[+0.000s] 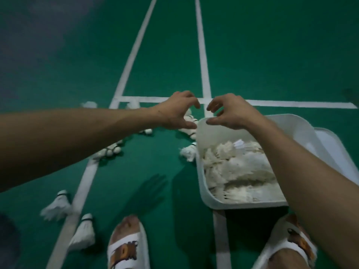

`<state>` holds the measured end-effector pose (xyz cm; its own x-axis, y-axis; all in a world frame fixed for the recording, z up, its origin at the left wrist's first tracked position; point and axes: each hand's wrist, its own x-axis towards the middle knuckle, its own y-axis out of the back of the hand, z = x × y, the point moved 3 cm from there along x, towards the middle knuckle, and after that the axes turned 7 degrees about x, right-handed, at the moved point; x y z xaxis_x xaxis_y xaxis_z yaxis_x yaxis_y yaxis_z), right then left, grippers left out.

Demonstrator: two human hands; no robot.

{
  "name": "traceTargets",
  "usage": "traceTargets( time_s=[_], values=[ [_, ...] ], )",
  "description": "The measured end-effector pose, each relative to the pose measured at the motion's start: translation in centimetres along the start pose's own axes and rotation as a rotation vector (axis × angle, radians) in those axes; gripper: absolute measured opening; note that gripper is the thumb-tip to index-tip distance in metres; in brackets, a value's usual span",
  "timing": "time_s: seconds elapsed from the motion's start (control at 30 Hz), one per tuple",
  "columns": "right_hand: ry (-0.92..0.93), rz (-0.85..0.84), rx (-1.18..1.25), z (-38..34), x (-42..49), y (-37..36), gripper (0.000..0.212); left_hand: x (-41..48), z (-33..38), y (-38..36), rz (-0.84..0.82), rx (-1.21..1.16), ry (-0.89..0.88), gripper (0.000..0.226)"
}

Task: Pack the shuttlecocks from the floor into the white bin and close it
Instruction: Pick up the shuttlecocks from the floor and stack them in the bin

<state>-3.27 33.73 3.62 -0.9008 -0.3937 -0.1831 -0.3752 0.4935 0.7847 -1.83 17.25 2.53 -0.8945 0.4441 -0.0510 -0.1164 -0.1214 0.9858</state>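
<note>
The left hand (pixel 178 113) reaches forward with its fingers and thumb curved apart like a claw, and it holds nothing. The right hand (pixel 230 113) mirrors it, with bent fingers and a spread thumb, and is also empty. The fingertips of the two hands come close without touching.

The right hand hovers above the far left corner of the white bin (pixel 201 177). The left hand hovers above a heap of shuttlecocks (pixel 189 126) on the floor (pixel 272 55), just beside that corner. A single shuttlecock (pixel 188 153) lies nearer the person, touching the bin's left wall.

The bin stands uncovered on the person's right and is well filled with packed shuttlecocks (pixel 239 167). Most of them are blurred into one pale mass. A white lid (pixel 330 144) lies against the bin's right side.

Under the left forearm a second cluster (pixel 110 152) rests on a white court line (pixel 85 183). Two loose shuttlecocks (pixel 56 206) lie at the lower left, one on either side of that line. Two more pale shapes (pixel 89 104) beyond the left wrist are too blurred to make out.

Both feet show at the bottom edge in white slippers (pixel 126 247) with an orange-brown print.
</note>
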Motion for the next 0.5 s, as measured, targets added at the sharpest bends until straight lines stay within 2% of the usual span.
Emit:
traceTargets(
  time_s=[0.13, 0.23, 0.5],
  values=[
    [0.119, -0.049, -0.010, -6.3, 2.7, -4.4, 0.040, -5.9, -8.0, -0.3, 0.000, -0.029, 0.267, 0.059],
    [0.152, -0.143, -0.020, -9.3, 4.3, -9.0, 0.041, -11.4, -13.2, -2.4, -0.091, -0.021, 0.428, 0.064],
    [0.107, -0.392, -0.134, -9.9, 7.4, -20.2, 0.047, -20.4, -21.2, -9.8, -0.378, -0.013, 0.584, 0.074]
  ],
)
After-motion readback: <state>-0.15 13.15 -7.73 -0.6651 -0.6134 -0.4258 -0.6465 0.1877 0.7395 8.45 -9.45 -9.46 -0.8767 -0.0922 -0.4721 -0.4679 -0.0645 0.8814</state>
